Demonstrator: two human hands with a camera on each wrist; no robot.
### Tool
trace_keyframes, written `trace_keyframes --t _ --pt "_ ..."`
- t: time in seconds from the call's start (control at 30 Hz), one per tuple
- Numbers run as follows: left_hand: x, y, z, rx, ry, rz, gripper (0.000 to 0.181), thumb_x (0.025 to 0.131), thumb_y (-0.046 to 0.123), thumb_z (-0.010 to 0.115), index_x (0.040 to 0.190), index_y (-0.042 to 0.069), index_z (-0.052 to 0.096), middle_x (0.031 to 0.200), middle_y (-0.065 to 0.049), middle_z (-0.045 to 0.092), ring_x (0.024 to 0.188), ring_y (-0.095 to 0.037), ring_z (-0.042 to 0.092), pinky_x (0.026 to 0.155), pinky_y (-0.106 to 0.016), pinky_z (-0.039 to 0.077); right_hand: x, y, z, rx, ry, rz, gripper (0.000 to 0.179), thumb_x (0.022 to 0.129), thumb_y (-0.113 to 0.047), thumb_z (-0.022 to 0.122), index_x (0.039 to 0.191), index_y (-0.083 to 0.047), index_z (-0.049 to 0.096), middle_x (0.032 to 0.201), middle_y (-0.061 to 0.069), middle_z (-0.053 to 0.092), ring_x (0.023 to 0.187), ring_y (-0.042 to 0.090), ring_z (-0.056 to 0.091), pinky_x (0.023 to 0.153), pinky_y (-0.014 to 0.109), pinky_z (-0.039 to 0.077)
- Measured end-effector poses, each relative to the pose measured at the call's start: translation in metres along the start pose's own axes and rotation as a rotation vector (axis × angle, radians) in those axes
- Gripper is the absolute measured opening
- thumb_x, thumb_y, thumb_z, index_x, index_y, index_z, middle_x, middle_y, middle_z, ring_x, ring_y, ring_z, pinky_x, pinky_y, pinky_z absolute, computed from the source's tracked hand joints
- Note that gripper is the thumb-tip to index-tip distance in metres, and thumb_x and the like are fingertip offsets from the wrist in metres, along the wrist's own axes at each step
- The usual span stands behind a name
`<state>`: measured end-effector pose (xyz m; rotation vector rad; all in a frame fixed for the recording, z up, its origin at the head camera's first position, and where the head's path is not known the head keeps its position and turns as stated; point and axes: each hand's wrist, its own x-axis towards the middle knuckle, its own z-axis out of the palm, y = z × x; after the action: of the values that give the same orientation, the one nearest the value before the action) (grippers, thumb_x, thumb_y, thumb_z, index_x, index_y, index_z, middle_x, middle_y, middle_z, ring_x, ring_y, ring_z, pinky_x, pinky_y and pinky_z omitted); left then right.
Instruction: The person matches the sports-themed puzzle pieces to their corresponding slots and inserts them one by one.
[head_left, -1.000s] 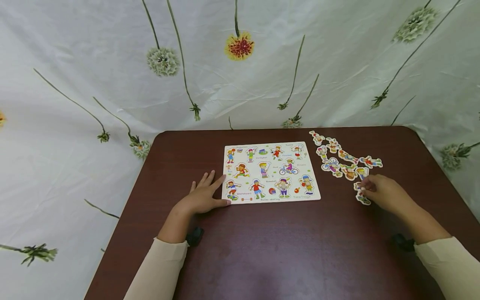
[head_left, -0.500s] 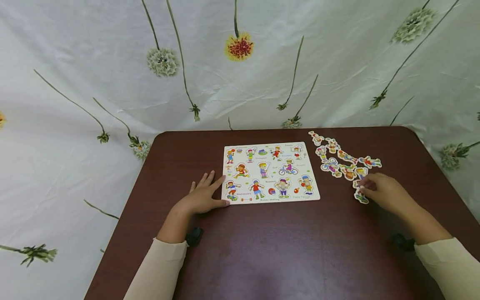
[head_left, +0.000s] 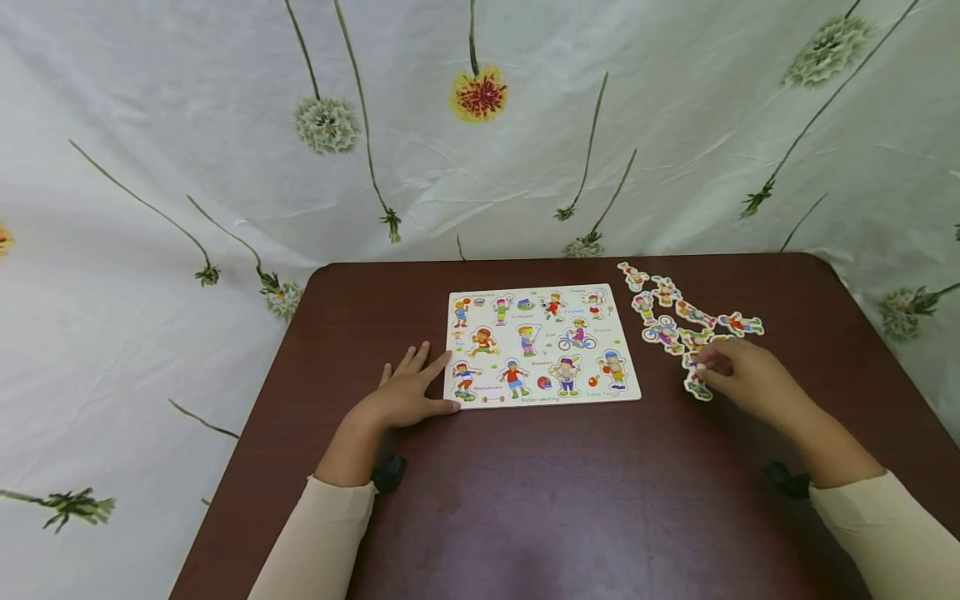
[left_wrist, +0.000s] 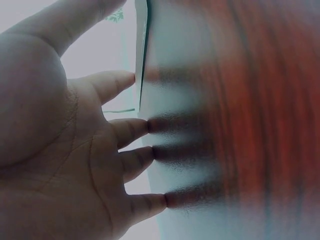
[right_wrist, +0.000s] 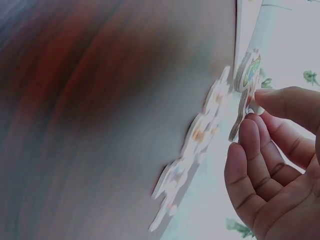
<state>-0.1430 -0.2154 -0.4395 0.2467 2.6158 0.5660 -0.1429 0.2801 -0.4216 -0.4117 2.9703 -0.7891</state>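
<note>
My right hand [head_left: 750, 379] pinches a flat puzzle piece [head_left: 698, 388], a printed child figure with green near its lower end. In the right wrist view the piece [right_wrist: 248, 75] is held up off the table between thumb and fingers, and a small pale knob shows at the thumb tip. A white puzzle board [head_left: 506, 342] with printed sports figures and words lies flat mid-table. With fingers spread, my left hand [head_left: 405, 393] rests at its left edge, thumb on the lower left corner. In the left wrist view, fingertips [left_wrist: 159, 201] touch the tabletop beside the board's edge [left_wrist: 142, 40].
Several loose puzzle pieces [head_left: 696, 314] lie in a cluster right of the board, partly covered by my right hand. The dark brown table [head_left: 555, 500] meets a white flowered cloth [head_left: 420, 183] at the back. Black wrist cameras sit under both wrists.
My right hand has picked up the puzzle piece and carried it slightly left, now overlapping other pieces in the head view. The left hand and board have stayed put.
</note>
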Motion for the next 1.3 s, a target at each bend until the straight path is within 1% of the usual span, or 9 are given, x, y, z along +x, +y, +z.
trace_keyframes --t 0.2,0.37,0.53,0.77,0.87,0.97,1.1,1.3 --pt "0.001 -0.001 0.0 -0.003 -0.008 0.004 0.092 0.091 0.052 0.069 0.164 0.026 0.018 0.172 -0.015 -0.001 0.159 -0.038 -0.005 0.122 -0.069 -0.003 0.008 -0.017 0.01 0.027 0.018 -0.035 0.015 0.09 -0.009 0.074 0.102 -0.002 0.072 0.091 0.009 0.072 0.081 0.019 0.066 0.071 0.033 0.051" --pt "0.0 0.0 -0.001 -0.004 -0.012 0.008 0.092 0.091 0.052 0.069 0.164 0.026 0.018 0.172 -0.015 -0.001 0.159 -0.038 -0.005 0.122 -0.069 -0.002 0.018 -0.035 0.019 0.071 -0.004 -0.05 0.014 0.088 -0.006 0.074 0.101 -0.003 0.073 0.091 0.008 0.069 0.081 0.015 0.062 0.07 0.028 0.049" --pt "0.0 0.0 -0.001 -0.004 -0.012 0.006 0.092 0.091 0.051 0.069 0.164 0.026 0.018 0.172 -0.015 -0.001 0.159 -0.038 -0.005 0.122 -0.069 -0.002 0.028 -0.055 0.032 0.122 -0.025 -0.092 0.012 0.087 -0.005 0.074 0.099 -0.005 0.073 0.088 0.006 0.068 0.078 0.012 0.058 0.067 0.025 0.047" --pt "0.0 0.001 -0.002 -0.018 -0.008 0.009 0.092 0.091 0.051 0.07 0.163 0.027 0.02 0.172 -0.015 -0.001 0.159 -0.038 -0.004 0.122 -0.069 -0.003 0.042 -0.086 0.049 0.17 -0.062 -0.145 0.009 0.089 -0.008 0.074 0.098 -0.007 0.071 0.09 0.004 0.067 0.077 0.012 0.057 0.069 0.026 0.048" --pt "0.0 0.0 -0.002 -0.017 -0.007 0.008 0.092 0.09 0.052 0.07 0.163 0.027 0.02 0.172 -0.015 -0.001 0.159 -0.038 -0.004 0.122 -0.069 -0.002 0.049 -0.1 0.057 0.183 -0.071 -0.183 0.008 0.09 -0.008 0.074 0.096 -0.008 0.07 0.09 0.004 0.066 0.078 0.012 0.057 0.07 0.026 0.048" --pt "0.001 -0.001 -0.001 -0.016 -0.006 0.006 0.093 0.09 0.053 0.07 0.163 0.028 0.019 0.172 -0.014 -0.001 0.159 -0.037 -0.004 0.122 -0.069 -0.003 0.056 -0.115 0.065 0.182 -0.074 -0.225 0.008 0.089 -0.008 0.075 0.095 -0.008 0.07 0.089 0.003 0.067 0.077 0.011 0.057 0.07 0.026 0.048" --pt "0.001 -0.002 -0.001 -0.016 -0.009 0.005 0.093 0.09 0.053 0.07 0.164 0.029 0.019 0.172 -0.013 -0.001 0.159 -0.037 -0.005 0.123 -0.068 -0.003 0.064 -0.136 0.075 0.179 -0.089 -0.255 0.009 0.088 -0.01 0.076 0.095 -0.008 0.07 0.089 0.002 0.066 0.075 0.011 0.058 0.07 0.026 0.048" --pt "-0.001 0.0 -0.002 -0.011 -0.016 0.001 0.093 0.091 0.053 0.07 0.164 0.028 0.019 0.172 -0.014 -0.001 0.159 -0.037 -0.005 0.123 -0.068 -0.003 0.073 -0.165 0.09 0.186 -0.112 -0.297 0.01 0.088 -0.011 0.076 0.096 -0.008 0.07 0.091 0.003 0.066 0.077 0.013 0.061 0.07 0.025 0.049"
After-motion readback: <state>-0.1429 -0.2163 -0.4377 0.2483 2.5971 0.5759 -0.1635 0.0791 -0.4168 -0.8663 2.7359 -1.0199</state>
